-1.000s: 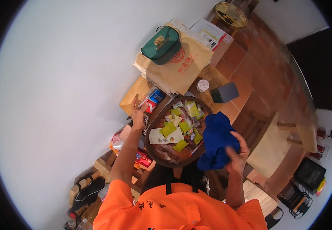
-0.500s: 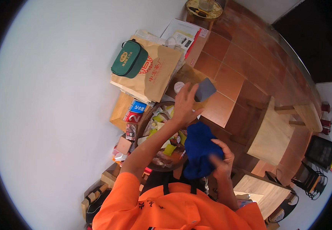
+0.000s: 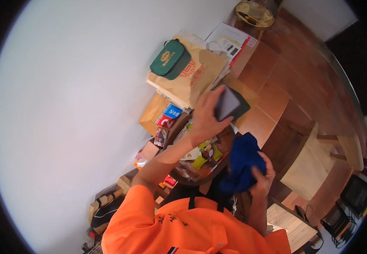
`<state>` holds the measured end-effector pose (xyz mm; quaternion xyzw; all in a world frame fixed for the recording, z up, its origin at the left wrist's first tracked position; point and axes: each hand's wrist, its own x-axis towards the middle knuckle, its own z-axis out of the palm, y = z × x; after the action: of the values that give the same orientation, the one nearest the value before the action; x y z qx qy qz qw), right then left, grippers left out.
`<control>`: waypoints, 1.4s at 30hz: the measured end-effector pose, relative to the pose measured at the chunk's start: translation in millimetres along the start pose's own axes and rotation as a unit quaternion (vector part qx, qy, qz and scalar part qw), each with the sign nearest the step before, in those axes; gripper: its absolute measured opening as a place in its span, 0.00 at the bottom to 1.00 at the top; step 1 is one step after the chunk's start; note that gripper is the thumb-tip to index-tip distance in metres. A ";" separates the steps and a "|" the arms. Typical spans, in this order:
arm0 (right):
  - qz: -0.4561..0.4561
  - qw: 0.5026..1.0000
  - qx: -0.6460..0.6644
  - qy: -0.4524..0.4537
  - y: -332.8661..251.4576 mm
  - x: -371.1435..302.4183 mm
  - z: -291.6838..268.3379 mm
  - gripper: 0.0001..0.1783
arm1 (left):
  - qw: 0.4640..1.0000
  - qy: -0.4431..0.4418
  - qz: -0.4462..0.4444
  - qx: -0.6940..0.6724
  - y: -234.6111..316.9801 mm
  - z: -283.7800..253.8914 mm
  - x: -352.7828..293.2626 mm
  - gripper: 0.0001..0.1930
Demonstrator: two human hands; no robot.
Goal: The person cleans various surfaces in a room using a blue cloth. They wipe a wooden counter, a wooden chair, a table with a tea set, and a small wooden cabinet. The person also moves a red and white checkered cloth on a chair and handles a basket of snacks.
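Note:
My left hand (image 3: 209,117) reaches over the round tray and is closed on a flat rectangular object (image 3: 227,103) with a grey face and dark edges. I cannot tell its exact kind. A dark green flat shape (image 3: 243,106) shows right behind it. Lower right, my right hand (image 3: 263,172) grips a bunched blue cloth (image 3: 245,163), its fingers partly blurred. Below my left hand, the brown round tray (image 3: 198,183) holds several small wrapped packets (image 3: 199,162), some yellow-green, some clear. My left forearm hides part of the tray.
Beyond the tray, a green zip case (image 3: 170,59) lies on a brown paper bag (image 3: 204,63). Small boxes (image 3: 165,122) stand by the white wall (image 3: 65,106). To the right are a wooden chair (image 3: 308,165) and a tiled floor (image 3: 272,91). A small round table (image 3: 255,16) stands far back.
The view has turned, so the surroundings sit further right. My left hand has tilted the flat object, which shows a different face. My right hand keeps hold of the blue cloth, whose folds have shifted.

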<state>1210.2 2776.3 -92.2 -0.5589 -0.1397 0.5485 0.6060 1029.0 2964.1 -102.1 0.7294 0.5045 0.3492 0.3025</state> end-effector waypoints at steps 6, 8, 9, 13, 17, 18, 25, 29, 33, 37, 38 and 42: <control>-0.002 0.999 -0.003 -0.045 4.8 -0.1 24.9 0.26 | 0.981 0.171 -0.083 0.020 -18.7 -164.0 -61.0 0.43; 0.017 0.998 -0.003 -0.055 9.4 -6.1 38.2 0.26 | 0.971 0.199 -0.107 0.074 -46.3 -196.7 -80.0 0.42; 0.026 0.998 -0.005 -0.061 11.2 -8.9 43.6 0.26 | 0.966 0.204 -0.116 0.113 -59.5 -208.6 -88.6 0.42; 0.025 0.994 -0.054 -0.087 25.9 -23.7 48.4 0.25 | 0.961 0.167 -0.123 0.184 -123.1 -220.1 -111.9 0.43; 0.014 0.995 -0.059 -0.079 28.3 -36.9 51.9 0.25 | 0.964 0.102 -0.113 0.219 -173.4 -204.5 -120.1 0.45; 0.012 0.995 -0.061 -0.072 30.8 -39.0 50.1 0.25 | 0.963 0.091 -0.133 0.216 -182.2 -199.7 -119.5 0.45; 0.003 0.997 -0.076 -0.026 30.1 -47.8 43.4 0.26 | 0.966 0.076 -0.143 0.204 -222.0 -173.4 -109.4 0.46; 0.015 0.997 -0.081 -0.012 31.9 -49.3 36.9 0.26 | 0.967 0.089 -0.146 0.191 -246.1 -164.5 -112.0 0.46; 0.028 0.995 -0.095 0.015 31.2 -48.6 32.9 0.26 | 0.963 0.098 -0.154 0.200 -251.2 -158.1 -112.7 0.46; 0.022 0.996 -0.087 0.025 38.8 -42.3 20.0 0.26 | 0.956 0.103 -0.131 0.241 -243.9 -158.7 -114.3 0.45; 0.011 0.995 -0.098 0.030 39.4 -39.0 16.3 0.26 | 0.954 0.123 -0.115 0.249 -240.0 -159.9 -117.0 0.43; 0.007 0.993 -0.086 0.085 27.9 -22.4 4.9 0.26 | 0.945 0.205 -0.073 0.244 -211.5 -153.2 -138.0 0.35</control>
<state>1184.1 2754.2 -103.9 -0.6544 -0.1303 0.4894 0.5615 759.2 2912.1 -210.3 0.6549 0.6770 0.3345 0.0303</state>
